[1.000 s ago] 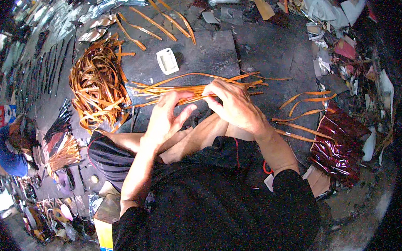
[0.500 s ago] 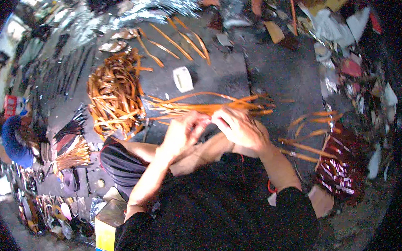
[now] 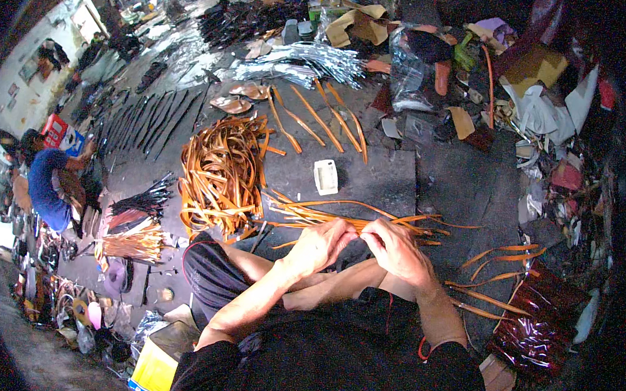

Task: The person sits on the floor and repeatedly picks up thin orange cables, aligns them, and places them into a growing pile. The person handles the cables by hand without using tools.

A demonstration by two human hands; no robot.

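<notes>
My left hand (image 3: 321,245) and my right hand (image 3: 400,253) meet fingertip to fingertip over my crossed legs. Both are closed in a pinch; whatever lies between the fingers is too small or hidden to make out. Just beyond them a loose bundle of long, shiny tan strips (image 3: 305,213) lies crosswise on a dark work surface (image 3: 377,178), partly covered by my hands. To the left rises a tangled heap of similar tan strips (image 3: 222,176). A small white rectangular tray (image 3: 325,177) stands past the bundle.
Several tan strips (image 3: 320,118) are laid out farther ahead, below a silvery bundle (image 3: 302,62). At right, more strips rest by a dark red glossy sheet (image 3: 532,331). A yellow-sided can (image 3: 155,364) is at my lower left. A person in blue (image 3: 51,189) sits far left.
The view has shifted, so the whole scene sits lower and farther right in the picture. My hands stay together in front of the bundle, fingers still pinched.
</notes>
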